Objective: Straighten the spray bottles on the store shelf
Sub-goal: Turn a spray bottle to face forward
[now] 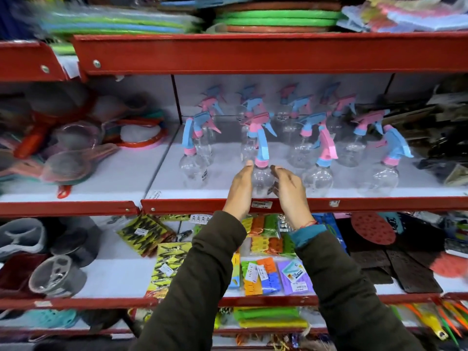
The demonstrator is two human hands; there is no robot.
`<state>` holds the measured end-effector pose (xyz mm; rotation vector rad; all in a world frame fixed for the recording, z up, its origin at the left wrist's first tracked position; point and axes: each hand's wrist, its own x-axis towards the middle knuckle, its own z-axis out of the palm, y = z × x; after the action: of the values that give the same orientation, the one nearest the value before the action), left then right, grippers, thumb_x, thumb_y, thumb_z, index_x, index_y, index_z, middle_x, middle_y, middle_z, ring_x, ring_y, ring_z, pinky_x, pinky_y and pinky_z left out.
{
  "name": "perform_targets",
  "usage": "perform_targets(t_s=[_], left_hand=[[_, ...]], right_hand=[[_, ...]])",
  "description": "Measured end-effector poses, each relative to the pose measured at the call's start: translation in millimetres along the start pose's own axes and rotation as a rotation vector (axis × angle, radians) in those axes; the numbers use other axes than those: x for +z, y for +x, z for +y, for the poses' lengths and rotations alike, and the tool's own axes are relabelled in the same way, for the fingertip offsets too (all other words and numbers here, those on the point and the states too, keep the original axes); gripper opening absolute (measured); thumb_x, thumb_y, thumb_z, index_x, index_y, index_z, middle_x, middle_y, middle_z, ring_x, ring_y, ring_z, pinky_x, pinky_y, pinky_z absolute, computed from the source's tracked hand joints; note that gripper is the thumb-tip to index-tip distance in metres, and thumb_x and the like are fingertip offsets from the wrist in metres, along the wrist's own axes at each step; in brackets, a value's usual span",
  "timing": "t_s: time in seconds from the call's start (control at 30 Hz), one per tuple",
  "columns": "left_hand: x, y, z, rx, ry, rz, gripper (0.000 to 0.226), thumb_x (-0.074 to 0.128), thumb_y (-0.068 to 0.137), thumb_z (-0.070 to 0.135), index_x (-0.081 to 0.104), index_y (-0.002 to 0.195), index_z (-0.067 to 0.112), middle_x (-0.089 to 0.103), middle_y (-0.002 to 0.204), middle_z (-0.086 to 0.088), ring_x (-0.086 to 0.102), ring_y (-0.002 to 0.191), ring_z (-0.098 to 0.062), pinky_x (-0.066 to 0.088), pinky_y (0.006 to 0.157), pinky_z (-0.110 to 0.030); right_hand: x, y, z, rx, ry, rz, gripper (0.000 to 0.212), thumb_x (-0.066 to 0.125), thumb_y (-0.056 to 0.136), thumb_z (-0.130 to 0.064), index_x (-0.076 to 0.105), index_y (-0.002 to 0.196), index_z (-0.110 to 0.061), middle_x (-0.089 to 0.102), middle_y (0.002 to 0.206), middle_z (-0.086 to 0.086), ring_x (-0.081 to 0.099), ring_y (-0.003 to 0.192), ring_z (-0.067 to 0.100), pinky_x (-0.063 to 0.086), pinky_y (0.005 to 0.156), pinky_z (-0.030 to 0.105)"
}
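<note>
Several clear spray bottles with pink and blue trigger heads stand in rows on the white middle shelf (220, 171). A front-row bottle (262, 177) with a blue trigger and pink collar stands upright between my hands. My left hand (240, 188) lies flat against its left side. My right hand (288, 188) cups its right side, fingers curved. Both hands touch or nearly touch the bottle without wrapping around it. Other front bottles stand at the left (193, 168), at the right (319, 173) and far right (385, 176).
A red shelf lip (354, 203) with a price tag runs just under my hands. Strainers (68, 163) pile up on the left bay. Dark packaged goods (440, 138) crowd the right. Packets of clothes pegs (263, 272) fill the shelf below.
</note>
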<state>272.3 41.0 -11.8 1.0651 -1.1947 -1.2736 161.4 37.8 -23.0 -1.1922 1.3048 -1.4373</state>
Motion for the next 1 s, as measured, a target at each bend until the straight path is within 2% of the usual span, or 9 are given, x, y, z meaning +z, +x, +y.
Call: perform_targets(t_s=[0.1, 0.17, 0.23, 0.4, 0.5, 0.6, 0.7, 0.87, 1.0], left_hand=[[-1, -10, 3, 0.014, 0.018, 0.013, 0.053, 0.029, 0.101, 0.044, 0.053, 0.137, 0.013, 0.058, 0.141, -0.011, 0.051, 0.133, -0.021, 0.033, 0.118, -0.041], [-7, -17, 1, 0.04, 0.019, 0.069, 0.054, 0.032, 0.1, 0.047, 0.042, 0.145, 0.02, 0.043, 0.154, -0.001, 0.037, 0.14, -0.008, 0.026, 0.118, -0.027], [-15, -23, -1, 0.078, 0.014, 0.133, 0.055, 0.035, 0.099, 0.047, 0.035, 0.149, 0.025, 0.036, 0.157, 0.007, 0.032, 0.135, 0.001, 0.024, 0.106, -0.013], [-42, -32, -1, 0.181, -0.1, 0.267, 0.051, 0.038, 0.098, 0.046, 0.043, 0.144, 0.025, 0.045, 0.152, 0.003, 0.038, 0.14, -0.01, 0.028, 0.114, -0.027], [-64, -33, 3, 0.207, -0.102, 0.315, 0.048, 0.04, 0.098, 0.043, 0.047, 0.141, 0.024, 0.048, 0.149, 0.001, 0.041, 0.139, -0.011, 0.028, 0.119, -0.034], [-82, -30, 3, 0.195, -0.074, 0.269, 0.059, 0.041, 0.091, 0.052, 0.044, 0.143, 0.026, 0.046, 0.151, 0.003, 0.038, 0.141, -0.012, 0.026, 0.12, -0.035], [-78, -18, 3, 0.082, 0.028, 0.102, 0.066, 0.032, 0.093, 0.057, 0.033, 0.15, 0.023, 0.034, 0.159, 0.002, 0.029, 0.147, -0.016, 0.018, 0.124, -0.04], [-44, -1, 7, -0.059, 0.051, -0.111, 0.063, 0.023, 0.098, 0.056, 0.028, 0.151, 0.024, 0.027, 0.161, 0.002, 0.025, 0.148, -0.018, 0.018, 0.12, -0.033], [-33, 6, 5, -0.072, 0.039, -0.13, 0.064, 0.026, 0.096, 0.059, 0.036, 0.148, 0.025, 0.034, 0.159, 0.001, 0.031, 0.146, -0.019, 0.02, 0.123, -0.042]], right_hand=[[3, -8, -2, -0.024, -0.02, 0.076, 0.033, 0.045, 0.098, -0.029, 0.066, 0.119, -0.015, 0.068, 0.122, 0.005, 0.061, 0.112, 0.023, 0.044, 0.11, 0.049], [6, -21, -5, -0.125, -0.03, 0.199, 0.035, 0.044, 0.1, -0.026, 0.064, 0.126, -0.014, 0.063, 0.133, 0.006, 0.057, 0.122, 0.014, 0.042, 0.111, 0.033], [12, -35, -11, -0.23, -0.012, 0.268, 0.033, 0.044, 0.101, -0.026, 0.065, 0.125, -0.017, 0.064, 0.132, 0.003, 0.058, 0.121, 0.012, 0.046, 0.106, 0.03], [49, -59, -21, -0.273, 0.112, 0.226, 0.028, 0.043, 0.102, -0.025, 0.063, 0.121, -0.027, 0.07, 0.118, -0.003, 0.065, 0.092, 0.015, 0.054, 0.082, 0.034], [73, -62, -19, -0.253, 0.13, 0.279, 0.033, 0.045, 0.101, -0.03, 0.056, 0.131, -0.025, 0.068, 0.113, -0.008, 0.066, 0.098, 0.016, 0.054, 0.085, 0.032], [79, -58, -11, -0.209, 0.171, 0.346, 0.034, 0.046, 0.101, -0.029, 0.055, 0.133, -0.022, 0.063, 0.12, -0.001, 0.063, 0.1, 0.013, 0.051, 0.088, 0.03], [69, -45, -4, -0.232, 0.007, 0.425, 0.037, 0.047, 0.099, -0.026, 0.058, 0.134, -0.021, 0.048, 0.125, -0.001, 0.051, 0.107, -0.002, 0.035, 0.092, 0.006], [55, -19, -1, -0.138, -0.186, 0.262, 0.043, 0.037, 0.102, -0.016, 0.05, 0.142, -0.011, 0.044, 0.151, 0.01, 0.039, 0.142, 0.022, 0.027, 0.121, 0.037], [51, -22, 5, -0.099, -0.174, 0.289, 0.041, 0.039, 0.102, -0.02, 0.05, 0.141, -0.014, 0.05, 0.149, 0.008, 0.046, 0.132, 0.016, 0.034, 0.111, 0.028]])
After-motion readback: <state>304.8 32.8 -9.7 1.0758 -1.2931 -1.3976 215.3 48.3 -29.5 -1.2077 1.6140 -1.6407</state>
